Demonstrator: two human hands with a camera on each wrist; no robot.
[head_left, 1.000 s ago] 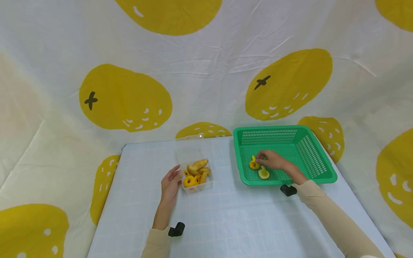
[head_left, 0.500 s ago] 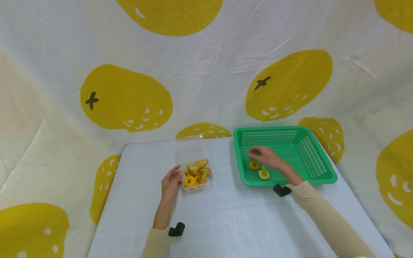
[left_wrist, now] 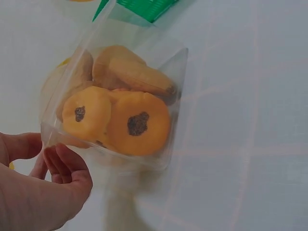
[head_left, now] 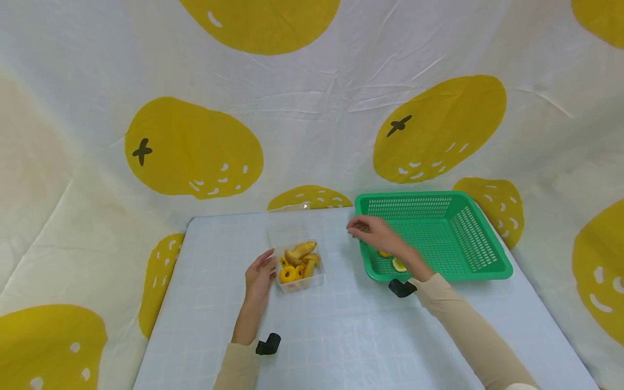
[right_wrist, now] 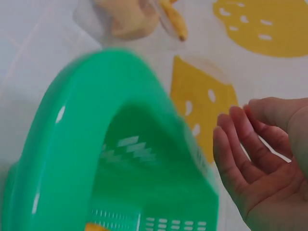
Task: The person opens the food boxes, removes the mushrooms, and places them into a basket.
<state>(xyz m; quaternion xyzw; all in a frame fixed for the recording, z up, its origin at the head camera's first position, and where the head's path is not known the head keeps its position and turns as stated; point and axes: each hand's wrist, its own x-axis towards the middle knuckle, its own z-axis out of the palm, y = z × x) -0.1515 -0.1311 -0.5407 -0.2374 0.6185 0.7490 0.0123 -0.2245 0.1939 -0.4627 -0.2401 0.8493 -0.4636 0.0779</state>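
My left hand pinches the left wall of a clear plastic box between thumb and fingers. Inside the box lie several yellow and tan mushroom-like pieces; in the left wrist view two orange ones show dark centres. My right hand hovers over the left rim of a green basket, holding nothing, its fingers loosely bent. From the right wrist view, that hand is beside the basket, with a gap between thumb and fingers. Two yellow pieces lie in the basket, partly hidden by the right arm.
The box's clear lid stands raised toward the back. A pale checked cloth covers the table. Behind it hangs a white curtain with large yellow fruit prints.
My right hand has left the yellow pieces in the basket, risen, and moved left to above the basket's rim. The left hand and the box stay put.
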